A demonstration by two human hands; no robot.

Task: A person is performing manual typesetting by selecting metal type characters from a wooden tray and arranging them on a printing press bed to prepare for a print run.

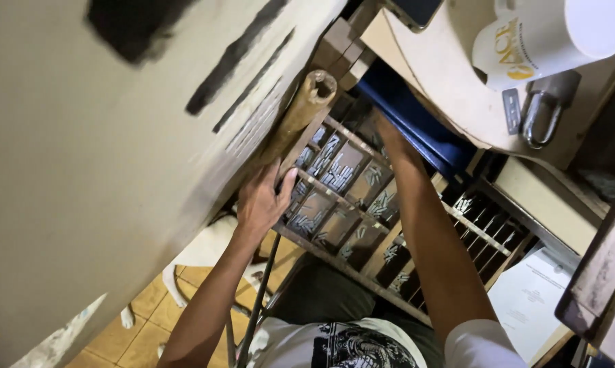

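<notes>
Dim, warm indoor light; the white mug (553,34) at upper right glares; the pale wall (82,170) smears with motion blur; deep shadow beneath the desk.

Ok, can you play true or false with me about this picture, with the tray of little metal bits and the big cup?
1. The left hand rests on the edge of the wooden compartment tray. True.
2. The tray's compartments are all empty. False: many hold small metal pieces.
3. The white mug lies on its side on the tabletop. True.
4. The right hand is plainly holding a hammer. False: the right forearm reaches far into the tray and the hand is hidden.
5. A metal padlock sits beside the mug. True.
</notes>
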